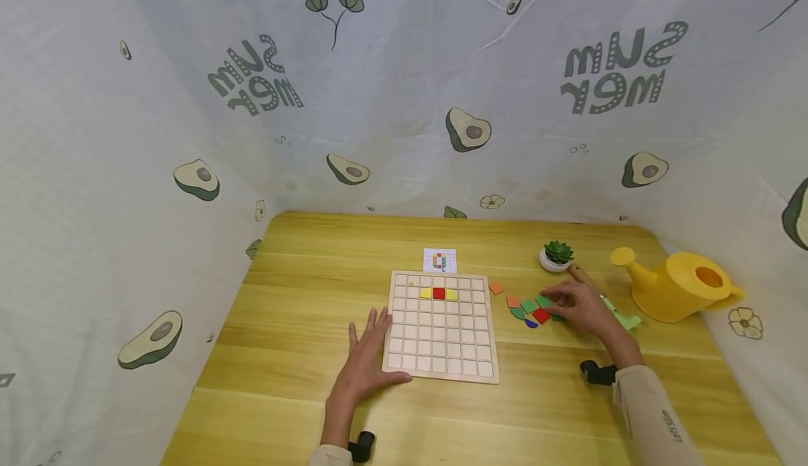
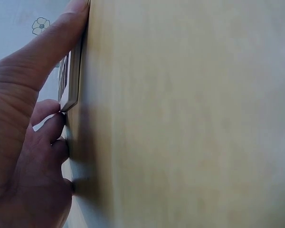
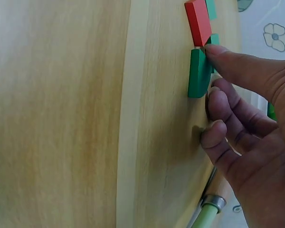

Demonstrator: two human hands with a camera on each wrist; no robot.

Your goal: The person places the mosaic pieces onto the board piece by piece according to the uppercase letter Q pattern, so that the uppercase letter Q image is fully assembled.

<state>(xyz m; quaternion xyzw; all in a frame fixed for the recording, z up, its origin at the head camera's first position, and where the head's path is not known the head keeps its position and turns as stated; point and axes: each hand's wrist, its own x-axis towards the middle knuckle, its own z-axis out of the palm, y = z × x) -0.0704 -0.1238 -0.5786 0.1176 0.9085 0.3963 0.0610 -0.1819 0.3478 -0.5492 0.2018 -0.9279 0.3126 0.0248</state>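
Observation:
A wooden grid board (image 1: pixel 440 340) lies mid-table, with a red square tile (image 1: pixel 438 293) between two yellow tiles (image 1: pixel 426 293) in an upper row. My left hand (image 1: pixel 364 364) spreads around the board's lower left corner, fingers along its left edge and thumb at its near edge. To the board's right, my right hand (image 1: pixel 583 306) pinches a green tile (image 1: pixel 544 302) between thumb and fingers, partly hidden. Close by lie a red tile (image 1: pixel 541 316), another green tile (image 1: pixel 528 306), a blue piece (image 1: pixel 532 323) and a green curved-edged piece (image 3: pixel 197 73).
A card with a coloured tile pattern (image 1: pixel 439 260) lies behind the board. Orange tiles (image 1: pixel 513 302) lie right of it. Farther right stand a potted succulent (image 1: pixel 557 255) and a yellow watering can (image 1: pixel 682 287). A green tool with a wooden handle (image 1: pixel 621 317) lies behind my right hand.

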